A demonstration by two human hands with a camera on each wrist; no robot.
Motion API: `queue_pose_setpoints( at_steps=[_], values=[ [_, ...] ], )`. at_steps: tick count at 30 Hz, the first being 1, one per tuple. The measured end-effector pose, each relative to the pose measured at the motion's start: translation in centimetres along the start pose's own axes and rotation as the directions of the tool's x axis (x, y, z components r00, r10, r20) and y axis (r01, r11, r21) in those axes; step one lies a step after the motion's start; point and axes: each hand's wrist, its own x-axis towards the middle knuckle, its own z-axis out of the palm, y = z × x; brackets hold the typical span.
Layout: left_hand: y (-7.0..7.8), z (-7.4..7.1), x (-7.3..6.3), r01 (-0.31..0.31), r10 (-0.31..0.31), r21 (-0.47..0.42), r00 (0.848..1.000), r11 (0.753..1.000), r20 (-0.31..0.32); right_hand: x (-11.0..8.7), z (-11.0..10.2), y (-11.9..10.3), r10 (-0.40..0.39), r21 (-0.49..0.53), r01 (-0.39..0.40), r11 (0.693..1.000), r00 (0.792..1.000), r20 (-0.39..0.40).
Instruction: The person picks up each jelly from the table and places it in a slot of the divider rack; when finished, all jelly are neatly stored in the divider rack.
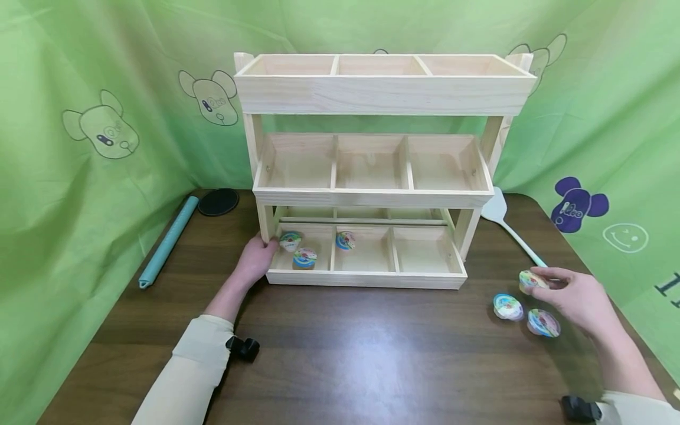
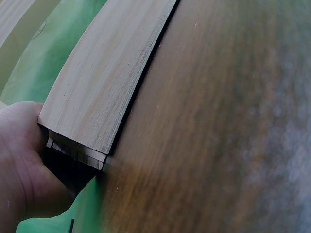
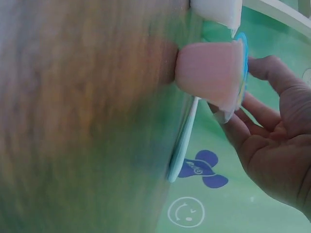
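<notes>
On the table stands a three-tier wooden rack (image 1: pixel 385 95). My left hand (image 1: pixel 258 255) grips the left end of its bottom tray (image 1: pixel 366 280); in the left wrist view the hand (image 2: pixel 22 162) wraps that corner, its fingertips hidden. At the right, my right hand (image 1: pixel 576 295) pinches a small jelly cup (image 1: pixel 533 281) between thumb and fingers. Two more jelly cups, one left (image 1: pixel 508 307) and one right (image 1: pixel 543 323), sit just below it. In the right wrist view a pink jelly cup (image 3: pixel 206 73) stands before the hand (image 3: pixel 279 141), covering what the fingers hold.
Two jelly cups (image 1: pixel 305 258) lie in the bottom tray's left compartment, one jelly cup (image 1: pixel 345 240) in its middle one. A white fly swatter (image 1: pixel 495 206) lies right of the rack. Left of it are a teal roll (image 1: pixel 170 242) and a black disc (image 1: pixel 218 202). Green cloth (image 1: pixel 133 177) surrounds the table.
</notes>
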Motion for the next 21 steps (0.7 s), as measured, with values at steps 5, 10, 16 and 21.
queue_pose_setpoints(
  at_steps=[5,10,16,21],
  values=[
    [-0.1,0.1,0.1,-0.005,0.005,0.012,1.0,1.0,-0.008,0.0,-0.3,-1.1,-0.024,0.011,0.025,1.0,0.996,-0.089],
    [0.0,0.0,0.1,0.002,-0.002,0.005,1.0,1.0,-0.007,0.0,-0.5,-3.1,-0.071,0.027,0.076,0.997,0.985,-0.157],
    [-0.1,0.0,0.1,-0.001,0.001,-0.002,1.0,1.0,-0.002,-0.1,-0.4,-6.3,-0.146,0.054,0.156,0.986,0.976,-0.163],
    [0.0,0.1,0.1,-0.003,0.003,-0.009,1.0,1.0,-0.001,-0.2,0.1,-8.7,-0.189,0.139,0.206,0.969,0.974,-0.122]
  ],
)
